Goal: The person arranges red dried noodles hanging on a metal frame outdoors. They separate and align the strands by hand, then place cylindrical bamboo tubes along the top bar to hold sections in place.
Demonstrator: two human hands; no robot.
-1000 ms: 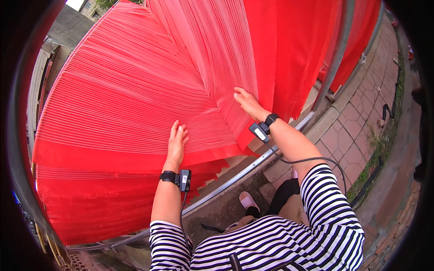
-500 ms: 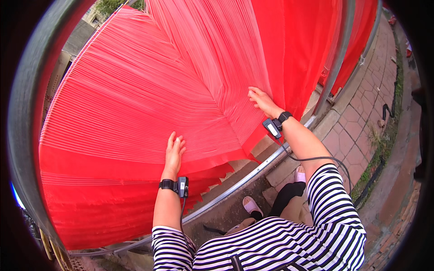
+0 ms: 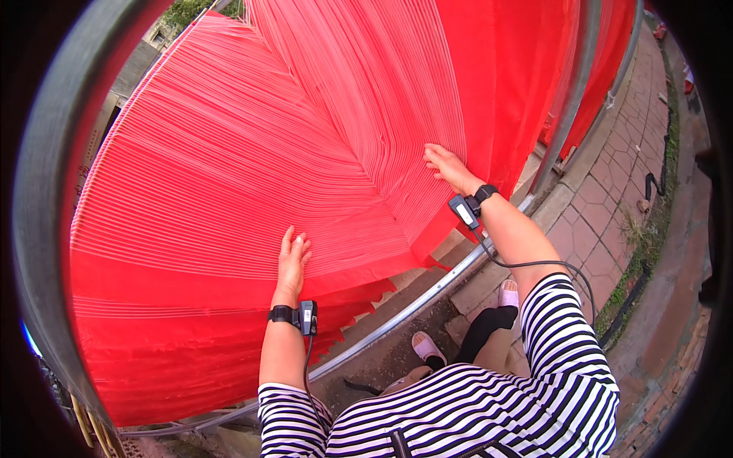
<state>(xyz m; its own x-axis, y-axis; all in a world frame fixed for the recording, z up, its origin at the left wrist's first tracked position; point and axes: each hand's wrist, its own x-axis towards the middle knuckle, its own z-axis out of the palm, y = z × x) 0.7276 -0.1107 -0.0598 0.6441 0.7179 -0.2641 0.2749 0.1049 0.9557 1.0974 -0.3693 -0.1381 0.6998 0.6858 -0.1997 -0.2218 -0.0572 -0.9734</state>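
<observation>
A broad mass of red sheets (image 3: 229, 175), cloth or paper, hangs before me in many layers. Thin pale edges run close together across it and bend at a crease (image 3: 365, 169) down the middle. My left hand (image 3: 292, 263) is against the lower part of the layers, left of the crease, its fingers stretched out and a little apart. To the right of the crease, my right hand (image 3: 452, 168) rests on the lined area near the plain red panel (image 3: 504, 84), fingers extended and slightly bent. Neither hand visibly grips anything. Each wrist wears a black strap with a small cabled device.
A thick grey metal post (image 3: 38, 221) curves along the left; another bar (image 3: 569, 107) stands right. Below the sheets runs a low metal rail (image 3: 397, 320), close to my feet. Hexagonal paving (image 3: 603, 198) and a grass strip (image 3: 649, 244) lie right. A cable hangs from each wrist device.
My right hand has shifted slightly right and up. The pale lines beneath the hands have spread a little wider at the right. The left hand has barely moved.
</observation>
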